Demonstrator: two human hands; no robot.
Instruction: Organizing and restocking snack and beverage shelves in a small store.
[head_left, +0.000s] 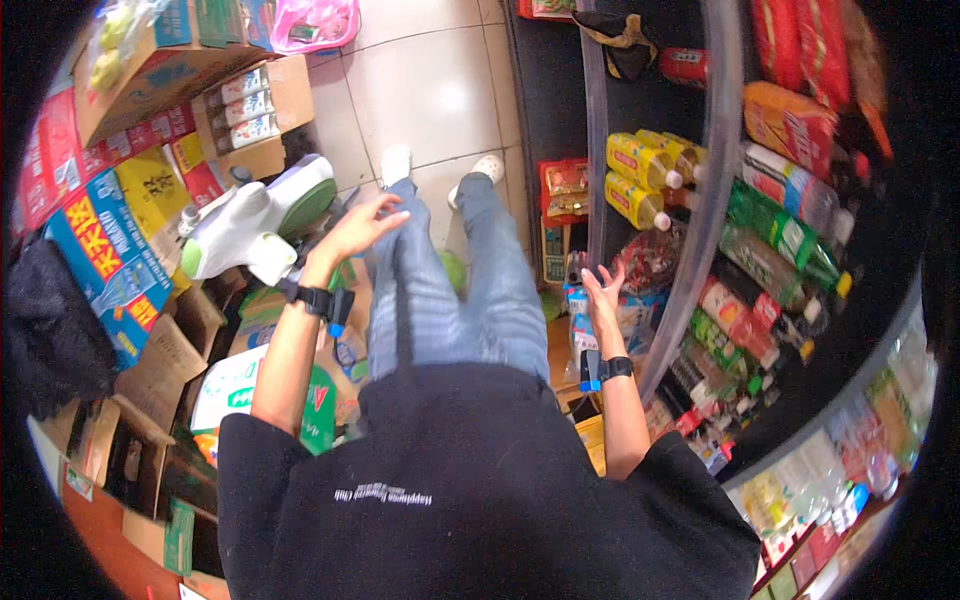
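Observation:
My left hand (367, 226) hangs before my left thigh, fingers a little apart and holding nothing. Just left of it is a white plastic article with green parts (247, 221), whose kind I cannot tell. My right hand (604, 294) is raised beside the shelving, fingers spread, with nothing in it. Blue plastic packets (585, 319) lie close behind that hand; whether it touches them I cannot tell. A dark mesh-like bag (649, 259) is just past its fingertips. Each wrist wears a black strap with a small device.
Cartons crowd the left, including an open carton of white containers (251, 109) and a blue printed box (112, 262). A pink plastic basket (315, 30) sits on the tiled floor (427, 82). Right-hand shelves hold yellow-labelled drink bottles (637, 199) and a green soda bottle (784, 229). Clear strips (724, 150) edge the shelves.

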